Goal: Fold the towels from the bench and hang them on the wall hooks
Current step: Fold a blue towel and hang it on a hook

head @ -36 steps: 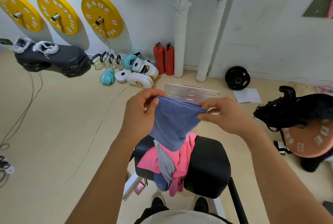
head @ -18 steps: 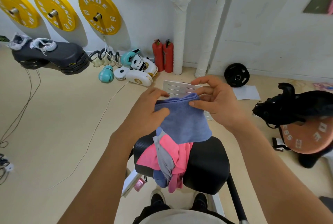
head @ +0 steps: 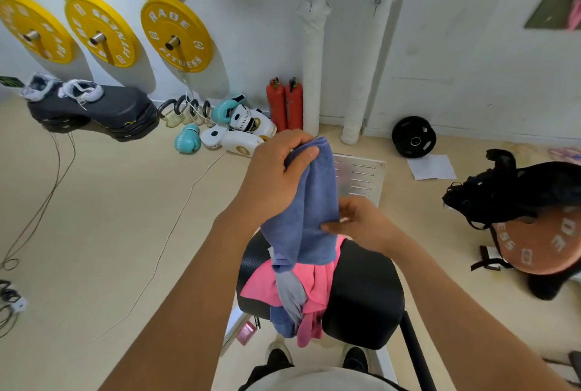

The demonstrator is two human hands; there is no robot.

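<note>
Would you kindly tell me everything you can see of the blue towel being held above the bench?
The blue towel is a soft, terry-looking cloth of muted blue. It is folded lengthwise and hangs down in a narrow strip. The left hand grips its top end; the right hand pinches its right edge lower down. Its bottom edge hangs just over the pink, grey and blue towels piled on the black bench; whether it touches them cannot be told.

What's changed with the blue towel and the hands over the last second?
The left hand raised its end of the blue terry towel, which now hangs folded lengthwise. The right hand left the top edge and pinches lower down. The pink, grey and blue towel pile remains on the black bench.
</note>
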